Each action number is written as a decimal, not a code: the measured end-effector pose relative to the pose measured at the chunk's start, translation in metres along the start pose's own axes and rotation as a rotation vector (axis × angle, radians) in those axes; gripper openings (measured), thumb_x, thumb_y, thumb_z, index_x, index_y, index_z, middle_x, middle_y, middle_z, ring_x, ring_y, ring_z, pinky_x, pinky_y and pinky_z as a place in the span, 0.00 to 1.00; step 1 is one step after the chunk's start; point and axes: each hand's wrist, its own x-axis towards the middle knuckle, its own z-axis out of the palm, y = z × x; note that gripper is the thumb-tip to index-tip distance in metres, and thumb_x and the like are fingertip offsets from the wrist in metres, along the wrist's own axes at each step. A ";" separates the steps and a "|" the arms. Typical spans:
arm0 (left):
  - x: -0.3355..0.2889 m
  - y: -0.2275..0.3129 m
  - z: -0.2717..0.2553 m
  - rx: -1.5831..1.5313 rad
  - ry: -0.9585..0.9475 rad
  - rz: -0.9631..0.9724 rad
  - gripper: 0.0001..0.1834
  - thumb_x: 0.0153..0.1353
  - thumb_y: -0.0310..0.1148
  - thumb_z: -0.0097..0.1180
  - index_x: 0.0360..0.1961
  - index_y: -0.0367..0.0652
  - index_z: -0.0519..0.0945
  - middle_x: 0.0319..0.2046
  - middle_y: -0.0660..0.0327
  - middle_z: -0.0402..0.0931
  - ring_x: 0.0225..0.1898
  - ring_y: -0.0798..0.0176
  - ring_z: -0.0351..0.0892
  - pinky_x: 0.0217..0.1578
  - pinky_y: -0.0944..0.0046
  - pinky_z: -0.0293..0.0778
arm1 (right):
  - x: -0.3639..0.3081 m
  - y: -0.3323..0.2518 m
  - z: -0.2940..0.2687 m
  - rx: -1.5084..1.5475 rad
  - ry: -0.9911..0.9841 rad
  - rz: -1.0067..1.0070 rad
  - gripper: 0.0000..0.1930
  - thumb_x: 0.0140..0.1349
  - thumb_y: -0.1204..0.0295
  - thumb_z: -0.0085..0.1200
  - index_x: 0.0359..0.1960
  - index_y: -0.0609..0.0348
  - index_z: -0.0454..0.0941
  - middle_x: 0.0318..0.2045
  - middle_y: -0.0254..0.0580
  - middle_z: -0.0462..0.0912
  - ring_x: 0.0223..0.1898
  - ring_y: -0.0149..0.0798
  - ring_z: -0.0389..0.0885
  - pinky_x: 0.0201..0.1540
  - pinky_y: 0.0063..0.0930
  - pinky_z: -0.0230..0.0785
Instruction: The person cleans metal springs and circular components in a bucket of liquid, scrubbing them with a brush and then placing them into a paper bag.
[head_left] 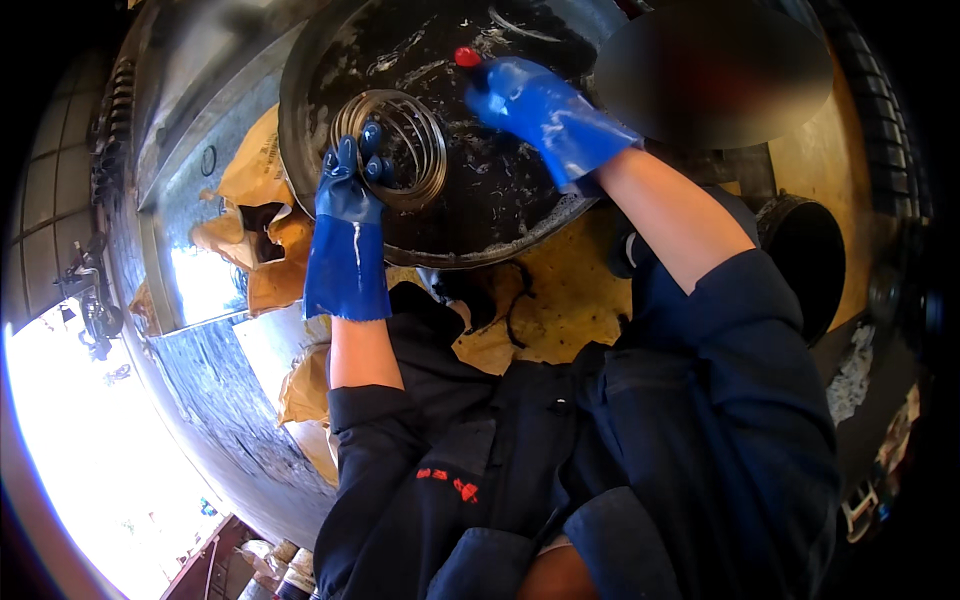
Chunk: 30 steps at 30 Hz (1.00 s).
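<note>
Both my hands wear blue rubber gloves. At the left of a wide, round, dark basin (460,262), my left hand (350,195) is closed on a bundle of thin metal rings (437,160), its fingers reaching through the middle. Farther right, my right hand (530,100) is closed above the basin. A red rounded end (467,57) sticks out past its fingers, joined to a dark part that the glove mostly covers; the kind of tool does not show. The rings and the red-ended tool are apart. Streaks and wet-looking marks cover the basin's dark inside.
Torn brown paper (255,165) lies left of the basin, beside a grey worn surface (200,370). A dark open cylinder (805,265) stands at the right. Stained yellowish floor (570,290) shows below the basin, between my legs. A blurred oval covers the upper right.
</note>
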 end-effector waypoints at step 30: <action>0.003 -0.027 0.055 0.121 0.063 -0.043 0.18 0.76 0.32 0.56 0.61 0.33 0.77 0.42 0.54 0.84 0.33 0.61 0.81 0.32 0.63 0.77 | -0.051 0.018 0.001 0.077 -0.206 -0.516 0.16 0.77 0.73 0.48 0.61 0.57 0.83 0.49 0.43 0.89 0.53 0.35 0.87 0.56 0.29 0.76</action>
